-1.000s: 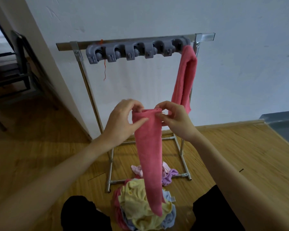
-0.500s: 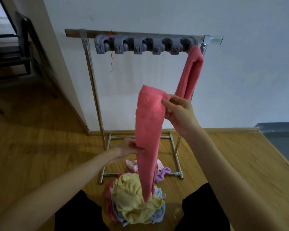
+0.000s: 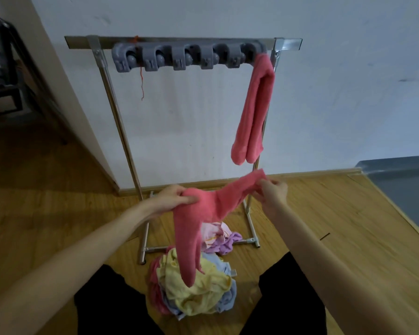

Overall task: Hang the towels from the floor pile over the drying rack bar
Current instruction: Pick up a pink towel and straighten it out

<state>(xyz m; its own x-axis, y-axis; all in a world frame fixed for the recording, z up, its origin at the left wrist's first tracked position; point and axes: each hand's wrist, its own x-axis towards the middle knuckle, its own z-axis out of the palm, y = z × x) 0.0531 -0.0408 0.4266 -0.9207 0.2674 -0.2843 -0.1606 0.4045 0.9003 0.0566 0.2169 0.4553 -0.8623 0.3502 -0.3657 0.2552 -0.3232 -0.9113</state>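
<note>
While both hands, left hand and right hand, pinch the pink towel stretched crosswise mid-frame, the rack bar waits straight above.

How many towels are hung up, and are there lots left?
One pink towel already hangs over the rack bar, at its right end. A second pink towel is stretched between the left hand and right hand, not yet on the bar. The floor pile still holds several towels, so most remains.
</note>
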